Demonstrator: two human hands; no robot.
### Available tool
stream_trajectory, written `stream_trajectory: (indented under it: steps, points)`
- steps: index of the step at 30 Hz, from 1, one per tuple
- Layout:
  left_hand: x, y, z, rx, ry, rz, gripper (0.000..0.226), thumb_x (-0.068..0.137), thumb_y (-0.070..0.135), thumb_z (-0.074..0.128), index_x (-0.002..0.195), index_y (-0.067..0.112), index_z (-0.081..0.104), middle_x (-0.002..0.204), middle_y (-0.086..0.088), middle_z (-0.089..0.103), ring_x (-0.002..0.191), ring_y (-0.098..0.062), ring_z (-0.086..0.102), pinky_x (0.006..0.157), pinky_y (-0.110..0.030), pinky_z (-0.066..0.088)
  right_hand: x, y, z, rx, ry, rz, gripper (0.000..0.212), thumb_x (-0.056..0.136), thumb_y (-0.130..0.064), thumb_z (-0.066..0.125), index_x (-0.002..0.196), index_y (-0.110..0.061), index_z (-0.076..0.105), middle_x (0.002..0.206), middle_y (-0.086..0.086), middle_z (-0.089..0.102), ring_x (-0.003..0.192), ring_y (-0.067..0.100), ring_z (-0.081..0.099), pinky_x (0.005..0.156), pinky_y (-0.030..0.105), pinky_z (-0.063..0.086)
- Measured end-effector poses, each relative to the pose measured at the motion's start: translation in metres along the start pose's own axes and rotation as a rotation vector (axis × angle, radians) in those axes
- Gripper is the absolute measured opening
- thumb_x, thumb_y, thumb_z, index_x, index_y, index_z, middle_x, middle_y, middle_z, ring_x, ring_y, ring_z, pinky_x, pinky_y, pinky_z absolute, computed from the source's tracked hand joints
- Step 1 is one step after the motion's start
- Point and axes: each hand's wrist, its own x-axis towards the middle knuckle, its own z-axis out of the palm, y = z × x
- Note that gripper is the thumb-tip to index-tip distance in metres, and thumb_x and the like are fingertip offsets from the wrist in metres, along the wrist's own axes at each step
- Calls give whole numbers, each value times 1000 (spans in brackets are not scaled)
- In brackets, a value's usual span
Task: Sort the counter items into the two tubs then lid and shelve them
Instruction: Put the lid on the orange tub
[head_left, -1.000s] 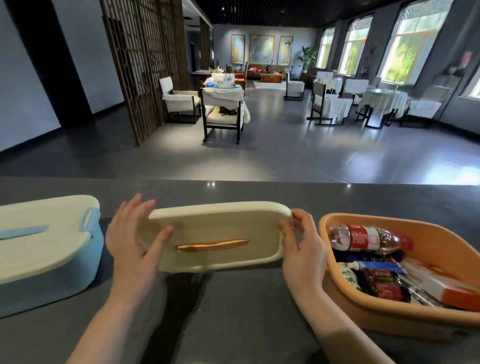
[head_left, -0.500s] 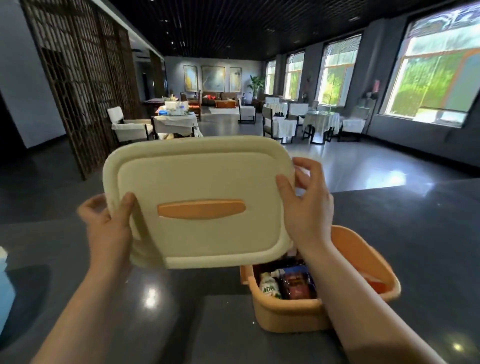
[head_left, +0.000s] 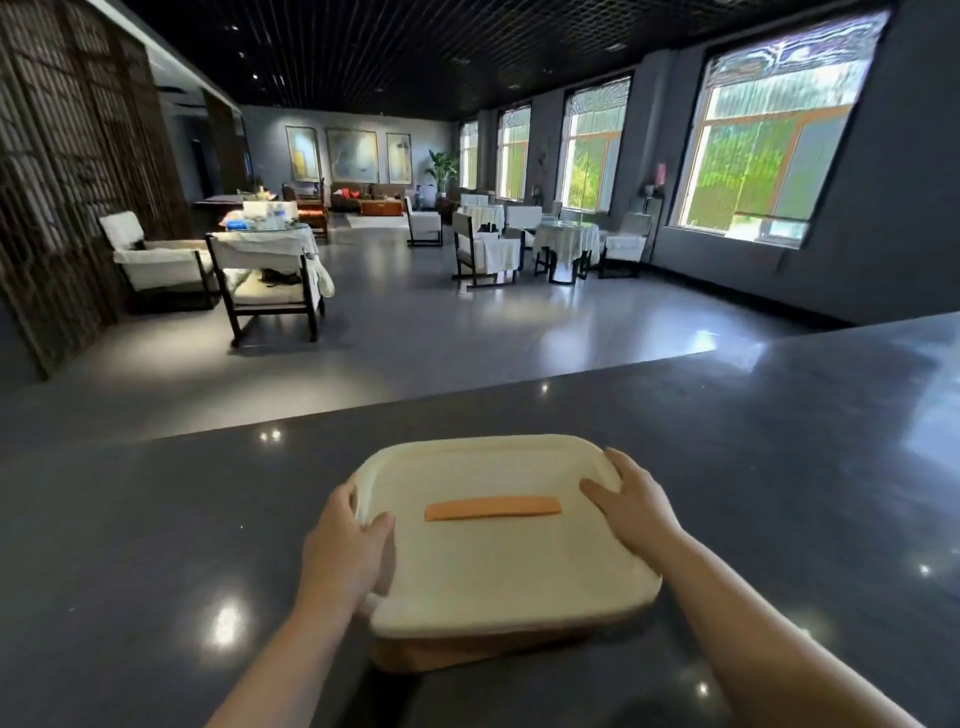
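Observation:
A cream lid (head_left: 498, 561) with an orange handle strip (head_left: 493, 508) lies on top of the orange tub (head_left: 467, 649), covering it; only the tub's near wall shows below the lid. My left hand (head_left: 348, 545) grips the lid's left edge, thumb on top. On the lid's right edge my right hand (head_left: 628, 504) holds on with fingers spread over the far right corner. The tub's contents are hidden. The blue tub is out of view.
The tub stands on a dark polished counter (head_left: 156, 545) whose far edge runs diagonally ahead. Beyond it is a dining room with white chairs (head_left: 270, 280), covered tables (head_left: 566, 239) and a wooden lattice screen (head_left: 62, 182) at left.
The lid was picked up from the counter, carried to the right in both hands and lowered onto the orange tub. My view swung right, so the blue tub left the frame.

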Motion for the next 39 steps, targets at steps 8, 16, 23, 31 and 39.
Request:
stream_trajectory:
  steps: [8, 16, 23, 31, 39]
  points:
    - [5, 0, 8, 493, 58, 79, 42, 97, 29, 40, 136, 14, 36, 152, -15, 23, 140, -31, 20, 114, -45, 23, 39, 1, 20, -48, -160, -61, 66, 91, -40, 57, 148, -23, 29, 143, 4, 47, 126, 24, 46, 93, 31, 39]
    - [-11, 37, 51, 738, -146, 435, 53, 97, 50, 22, 148, 36, 14, 159, 9, -6, 145, -14, -12, 118, -41, -4, 43, 10, 22, 119, -91, -2, 61, 81, -41, 69, 135, -23, 44, 111, -7, 56, 82, 7, 51, 57, 20, 38]
    - [-12, 46, 96, 748, -327, 519, 63, 89, 65, 12, 148, 42, 9, 158, 17, 3, 145, -5, -3, 116, -34, -3, 15, 22, 16, 145, -83, 177, 70, 61, -62, 76, 113, -18, 61, 99, -9, 68, 84, 8, 64, 59, 22, 44]
    - [-14, 50, 92, 718, -339, 520, 61, 90, 64, 12, 147, 43, 8, 157, 19, 2, 144, -3, -4, 115, -32, -3, -7, 20, 12, 223, 98, 85, 52, 52, -59, 82, 94, -32, 67, 75, -20, 68, 70, -7, 62, 56, 13, 46]
    - [-12, 49, 94, 733, -335, 528, 59, 91, 63, 14, 147, 43, 11, 158, 17, 5, 144, -4, -1, 116, -32, -1, -6, 12, 6, 29, 129, 7, 36, 65, -51, 78, 85, -22, 72, 65, -9, 69, 64, 7, 64, 62, 29, 55]
